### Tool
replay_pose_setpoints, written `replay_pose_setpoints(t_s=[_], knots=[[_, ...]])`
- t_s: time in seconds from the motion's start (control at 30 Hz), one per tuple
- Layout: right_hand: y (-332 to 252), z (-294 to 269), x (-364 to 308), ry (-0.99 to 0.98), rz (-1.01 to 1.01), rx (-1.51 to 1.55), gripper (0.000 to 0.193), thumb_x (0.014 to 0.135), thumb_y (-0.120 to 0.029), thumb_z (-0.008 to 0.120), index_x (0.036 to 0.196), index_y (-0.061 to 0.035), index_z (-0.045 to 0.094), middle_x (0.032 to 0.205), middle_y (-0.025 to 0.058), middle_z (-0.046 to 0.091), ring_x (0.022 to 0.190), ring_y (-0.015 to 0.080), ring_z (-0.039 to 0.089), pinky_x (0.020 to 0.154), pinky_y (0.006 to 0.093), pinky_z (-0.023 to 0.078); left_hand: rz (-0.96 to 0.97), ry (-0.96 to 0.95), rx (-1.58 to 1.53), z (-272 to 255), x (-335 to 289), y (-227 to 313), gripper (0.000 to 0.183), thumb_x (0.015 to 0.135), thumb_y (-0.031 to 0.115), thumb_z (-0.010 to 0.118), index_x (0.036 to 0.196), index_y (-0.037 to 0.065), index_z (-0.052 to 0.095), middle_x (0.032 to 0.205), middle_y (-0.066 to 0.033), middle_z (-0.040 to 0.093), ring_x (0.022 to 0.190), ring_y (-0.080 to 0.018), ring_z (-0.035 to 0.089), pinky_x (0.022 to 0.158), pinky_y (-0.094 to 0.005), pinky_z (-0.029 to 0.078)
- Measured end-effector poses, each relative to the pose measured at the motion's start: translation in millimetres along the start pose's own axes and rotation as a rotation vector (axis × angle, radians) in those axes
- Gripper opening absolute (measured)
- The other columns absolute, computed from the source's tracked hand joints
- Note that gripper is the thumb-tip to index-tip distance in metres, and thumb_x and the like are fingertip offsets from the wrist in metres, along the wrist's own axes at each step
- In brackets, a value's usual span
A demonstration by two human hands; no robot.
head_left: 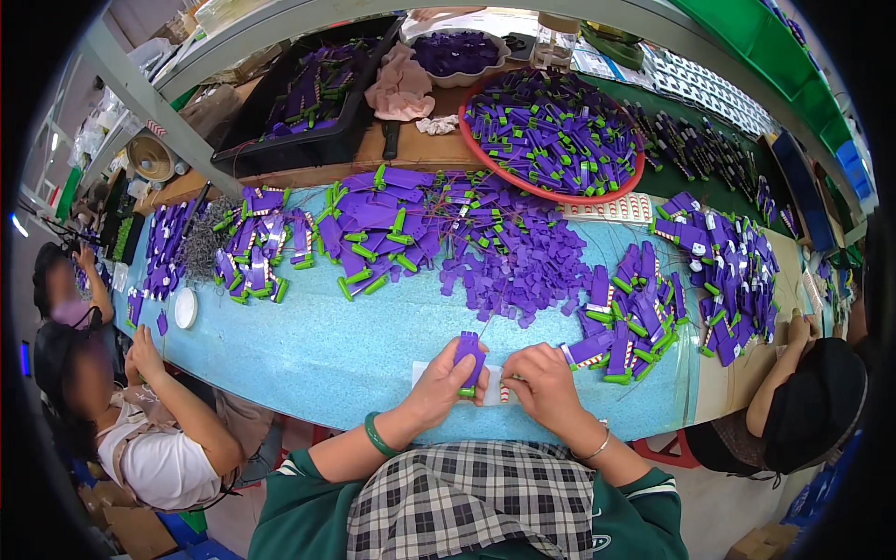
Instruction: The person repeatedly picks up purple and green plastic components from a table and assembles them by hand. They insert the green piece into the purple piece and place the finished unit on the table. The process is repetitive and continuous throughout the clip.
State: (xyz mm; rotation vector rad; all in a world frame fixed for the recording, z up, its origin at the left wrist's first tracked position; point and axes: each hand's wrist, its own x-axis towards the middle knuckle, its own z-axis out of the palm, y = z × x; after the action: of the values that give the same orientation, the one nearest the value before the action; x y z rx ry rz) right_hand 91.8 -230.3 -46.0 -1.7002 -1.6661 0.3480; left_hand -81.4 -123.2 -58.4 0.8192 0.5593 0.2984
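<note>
My left hand (437, 385) is closed around a flat purple plastic piece (470, 351) with a green end, held upright above the near part of the blue table. Just to its right, my right hand (551, 387) has thumb and forefinger pinched together. By those fingertips is a small red-and-white striped sticker (505, 393), at the edge of a white backing sheet (493, 384). The fingers hide whether the sticker is in the pinch. Right of this hand lies a pile of purple and green pieces (630, 322), several with striped stickers on them.
Loose purple parts (523, 257) cover the table's middle. Behind them stand a red round tray (637, 187) full of pieces and a black bin (245, 161). A white lid (186, 308) lies left. Co-workers sit at the left (168, 448) and right (812, 411).
</note>
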Motion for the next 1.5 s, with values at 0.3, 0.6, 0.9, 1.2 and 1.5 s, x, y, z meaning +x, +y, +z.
replay_pose_setpoints(t_s=[0.3,0.6,0.9,1.2,1.5], knots=[[-20.3,-49.0,22.0,0.004,0.000,0.001,0.011,0.072,-0.007,0.073,0.080,-0.0087,0.066,0.081,0.0043,0.065,0.081,0.0213,0.060,0.079,0.0361,0.041,0.107,-0.126,0.511,19.8,2.5,19.2,0.017,0.086,0.009,0.066,0.100,0.002,0.063,0.078,-0.0003,0.060,0.069,-0.0072,0.056,0.064,-0.0236,0.047],[-41.1,-37.2,33.0,0.285,0.135,0.316,0.014,0.075,-0.007,0.071,0.086,-0.0036,0.063,0.092,0.0091,0.065,0.093,0.0264,0.060,0.084,0.0365,0.045,0.029,0.018,0.313,18.1,3.5,20.7,0.013,0.089,0.012,0.064,0.094,0.000,0.062,0.076,-0.0030,0.062,0.066,-0.0090,0.059,0.055,-0.0232,0.050],[-25.6,-10.5,18.3,0.134,0.316,0.623,0.011,0.080,-0.006,0.069,0.085,-0.0014,0.061,0.089,0.0083,0.064,0.083,0.0175,0.061,0.077,0.0306,0.047,0.119,0.044,0.125,28.1,-0.6,27.0,0.029,0.096,0.014,0.051,0.123,0.003,0.046,0.104,-0.0094,0.060,0.087,-0.0167,0.063,0.063,-0.0304,0.056],[-20.5,0.2,19.8,0.094,0.431,0.764,0.011,0.083,-0.005,0.069,0.083,-0.0030,0.057,0.079,-0.0007,0.059,0.074,0.0057,0.051,0.067,0.0217,0.042,-0.020,-0.132,-0.222,22.7,0.5,24.3,0.038,0.098,0.010,0.042,0.136,0.008,0.034,0.127,-0.0101,0.049,0.114,-0.0201,0.054,0.091,-0.0402,0.053],[-15.7,8.2,15.2,0.129,0.449,0.782,0.013,0.082,-0.003,0.069,0.081,-0.0034,0.056,0.079,-0.0007,0.058,0.072,0.0052,0.050,0.066,0.0210,0.040,-0.034,-0.140,-0.239,24.7,-0.2,23.8,0.041,0.095,0.008,0.044,0.135,0.008,0.034,0.129,-0.0099,0.048,0.120,-0.0221,0.051,0.097,-0.0434,0.049]])
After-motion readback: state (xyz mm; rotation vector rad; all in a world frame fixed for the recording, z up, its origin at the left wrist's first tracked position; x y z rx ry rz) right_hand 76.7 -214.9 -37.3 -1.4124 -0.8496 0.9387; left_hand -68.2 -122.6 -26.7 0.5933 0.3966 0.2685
